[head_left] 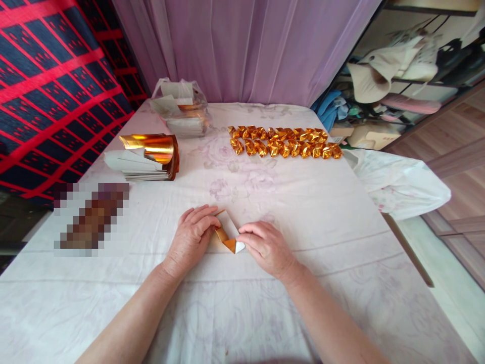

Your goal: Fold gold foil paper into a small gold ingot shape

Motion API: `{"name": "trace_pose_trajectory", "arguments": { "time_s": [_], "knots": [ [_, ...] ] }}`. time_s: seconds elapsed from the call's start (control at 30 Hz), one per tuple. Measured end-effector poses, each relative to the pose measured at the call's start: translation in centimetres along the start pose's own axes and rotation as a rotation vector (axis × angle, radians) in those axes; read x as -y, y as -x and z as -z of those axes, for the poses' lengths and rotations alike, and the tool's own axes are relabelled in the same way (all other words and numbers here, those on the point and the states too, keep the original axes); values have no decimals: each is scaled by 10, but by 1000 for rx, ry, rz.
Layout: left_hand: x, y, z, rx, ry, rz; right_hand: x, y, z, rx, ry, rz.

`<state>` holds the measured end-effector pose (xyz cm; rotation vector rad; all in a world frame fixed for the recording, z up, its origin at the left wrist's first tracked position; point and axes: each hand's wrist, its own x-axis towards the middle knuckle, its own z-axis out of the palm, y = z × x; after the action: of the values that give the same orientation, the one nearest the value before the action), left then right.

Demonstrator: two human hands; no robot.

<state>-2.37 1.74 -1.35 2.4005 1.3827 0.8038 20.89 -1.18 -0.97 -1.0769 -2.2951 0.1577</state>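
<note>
Pale floral cloth covers the surface where my left hand (pixel 193 230) and right hand (pixel 265 245) pinch a half-folded gold-and-white foil paper (pixel 228 233) near the front edge, mid-crease; next needs firm pressing, I judge.

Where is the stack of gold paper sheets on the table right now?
In the head view, the stack of gold paper sheets lies on the table's far left side, its top sheet curled, in front of a plastic bag and left of the rows of folded gold pieces.

Clothed table (pixel 341 212), gold foil pieces (pixel 284 141)
</note>
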Motion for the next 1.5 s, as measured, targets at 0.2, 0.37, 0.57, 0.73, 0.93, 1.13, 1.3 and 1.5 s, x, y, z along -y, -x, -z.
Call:
{"name": "trace_pose_trajectory", "arguments": {
  "time_s": [0.2,0.37,0.57,0.73,0.93,1.13,1.3,1.5],
  "knots": [
    [-10,2,11,-149,-60,-109,10,-3,2,-17,183,-13],
    [-33,5,24,-112,1,-334,9,-2,1,-82,236,-101],
    [-34,5,15,-24,-137,-362,8,-2,3,-77,246,-120],
    [-20,6,11,7,-166,-324,12,-3,2,-50,179,-4],
    [-15,7,11,36,-177,-300,13,-2,-3,20,100,24],
    [-16,8,12,79,-128,-308,11,-1,-2,67,34,-25],
    [-15,8,19,159,-97,-306,8,-3,-4,54,-77,-109],
    [-19,11,26,260,-125,-288,9,-6,-11,-1,-109,-226]
  ]
}}
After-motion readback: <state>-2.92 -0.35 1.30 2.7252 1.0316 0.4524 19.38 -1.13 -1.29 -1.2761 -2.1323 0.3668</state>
